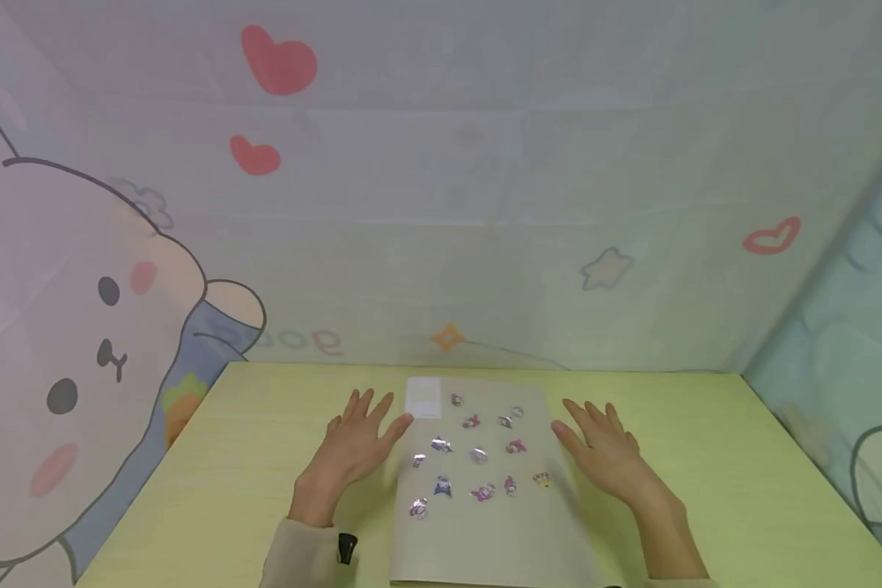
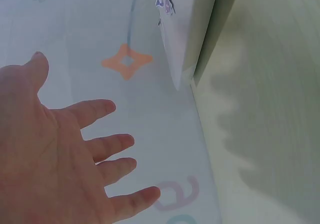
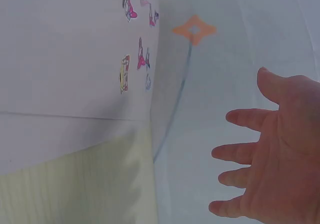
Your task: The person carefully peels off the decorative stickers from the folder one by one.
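A large pale board (image 1: 485, 539), thick-edged like a box or a stack of paper, lies on the table between my hands. Scattered over its upper part are several small shiny cartoon stickers (image 1: 478, 455), in pink, purple and blue. A white rectangular label (image 1: 422, 398) sits at its far left corner. My left hand (image 1: 353, 447) is at the board's left side, fingers spread, thumb near the label, holding nothing. Across from it my right hand (image 1: 606, 453) has its fingers spread by the right edge, with nothing held. Both palms (image 2: 55, 159) show bare in the wrist views.
The board stands on a pale yellow-green table (image 1: 742, 490). Behind it hangs a cloth backdrop (image 1: 441, 188) printed with hearts and a star, and a large cartoon animal (image 1: 81, 351) at the left. A small black object (image 1: 346, 548) shows beside the left sleeve (image 1: 301, 555).
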